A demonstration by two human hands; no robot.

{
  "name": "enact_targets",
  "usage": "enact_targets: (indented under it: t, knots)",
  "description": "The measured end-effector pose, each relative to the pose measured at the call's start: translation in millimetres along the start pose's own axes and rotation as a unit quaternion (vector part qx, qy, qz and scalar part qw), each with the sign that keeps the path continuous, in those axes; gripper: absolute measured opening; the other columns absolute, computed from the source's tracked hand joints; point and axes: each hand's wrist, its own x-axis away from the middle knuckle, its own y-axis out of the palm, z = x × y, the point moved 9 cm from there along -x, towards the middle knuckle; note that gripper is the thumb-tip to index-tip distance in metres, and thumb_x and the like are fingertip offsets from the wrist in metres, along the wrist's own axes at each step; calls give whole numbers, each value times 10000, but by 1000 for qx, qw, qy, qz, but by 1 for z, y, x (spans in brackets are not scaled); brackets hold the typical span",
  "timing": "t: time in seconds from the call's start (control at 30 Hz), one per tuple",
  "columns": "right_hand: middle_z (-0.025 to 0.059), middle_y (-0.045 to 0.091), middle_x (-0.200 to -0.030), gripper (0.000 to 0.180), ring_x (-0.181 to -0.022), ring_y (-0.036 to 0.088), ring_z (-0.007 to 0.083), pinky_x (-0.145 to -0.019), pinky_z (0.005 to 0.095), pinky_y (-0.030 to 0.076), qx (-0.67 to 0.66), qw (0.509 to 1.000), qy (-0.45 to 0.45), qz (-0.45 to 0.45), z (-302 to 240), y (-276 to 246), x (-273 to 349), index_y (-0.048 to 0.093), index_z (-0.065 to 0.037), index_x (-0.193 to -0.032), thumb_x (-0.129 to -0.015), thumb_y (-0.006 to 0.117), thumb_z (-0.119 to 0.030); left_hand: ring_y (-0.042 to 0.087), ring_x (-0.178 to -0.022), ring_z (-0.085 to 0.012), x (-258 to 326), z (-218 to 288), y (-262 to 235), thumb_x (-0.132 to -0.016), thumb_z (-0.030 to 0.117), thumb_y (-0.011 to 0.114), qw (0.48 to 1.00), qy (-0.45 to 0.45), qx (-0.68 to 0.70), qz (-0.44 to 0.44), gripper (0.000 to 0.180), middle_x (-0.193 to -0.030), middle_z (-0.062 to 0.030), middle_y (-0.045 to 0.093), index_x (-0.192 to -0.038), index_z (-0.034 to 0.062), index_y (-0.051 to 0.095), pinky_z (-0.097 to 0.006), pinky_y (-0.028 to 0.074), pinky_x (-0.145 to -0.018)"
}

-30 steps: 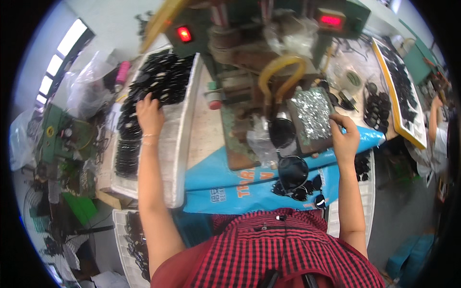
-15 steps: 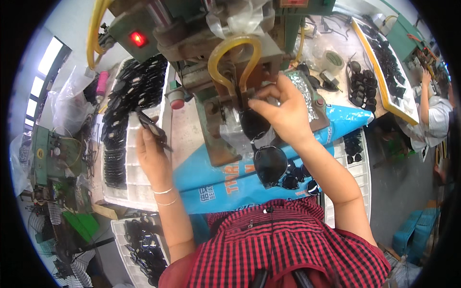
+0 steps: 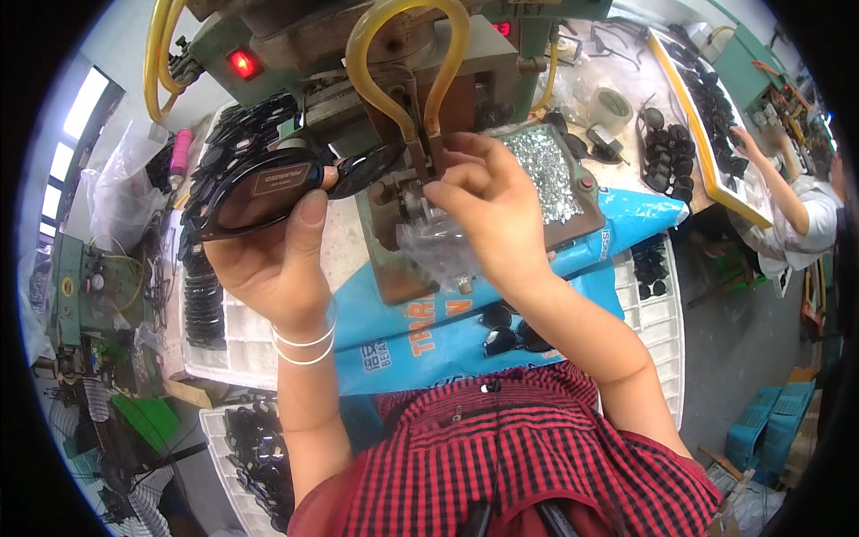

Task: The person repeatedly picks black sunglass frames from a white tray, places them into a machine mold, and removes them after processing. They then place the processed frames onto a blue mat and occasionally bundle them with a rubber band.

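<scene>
My left hand [image 3: 277, 277] grips a dark pair of sunglasses [image 3: 246, 201], fingers and thumb closed on it near the bridge. One lens bears a label. The other lens reaches to the metal jaws [image 3: 420, 157] of a green press, between the ends of a yellow tube loop [image 3: 360, 54]. Right beside those jaws, my right hand [image 3: 492, 201] is closed with thumb and fingertips in a pinch. Whatever it pinches is hidden. Below the jaws, clear plastic film [image 3: 438, 251] covers part of the rusty base [image 3: 398, 282].
A white tray [image 3: 242, 345] with dark eyewear parts stands on the left. Blue plastic sheeting [image 3: 358, 362] lies in front, with sunglasses [image 3: 510, 331] on it. Silvery foil [image 3: 544, 166] covers the press's right side. A yellow-edged tray [image 3: 716, 183] and another person [image 3: 796, 206] are at right.
My left hand has moved up and inward from the tray, bringing sunglasses to the jaws. The sunglasses that hung below my right hand no longer show there. The view has shifted slightly.
</scene>
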Motion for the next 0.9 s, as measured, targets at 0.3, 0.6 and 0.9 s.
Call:
enact_targets:
  t: [0.3, 0.6, 0.9]
  knots:
    - [48, 702, -898, 527, -876, 620, 108, -836, 262, 485, -10, 996, 75, -45, 6, 5, 0, 517, 62, -1264, -799, 723, -77, 640, -932, -233, -2, 10, 6, -883, -49, 580, 997, -10, 79, -13, 402, -1070, -134, 646, -1271, 24, 508, -422, 497, -928]
    - [129, 651, -1089, 162, -1131, 567, 340, -937, 466, 473, 584, 779, -214, 76, 0, -88, -16, 717, -57, -893, -733, 712, -84, 669, -911, -244, -15, 15, 7, -874, -81, 601, 998, -46, -27, -33, 408, -1100, -144, 639, -1268, -17, 514, -357, 552, -885]
    - [127, 678, -936, 79, -1025, 637, 333, -822, 411, 527, 564, 788, -241, 52, 43, -107, -25, 706, -54, -850, -790, 691, -103, 681, -786, -251, 6, 12, 1, -841, -26, 680, 999, -25, -17, -18, 442, -961, -144, 651, -1237, -36, 484, -358, 566, -782]
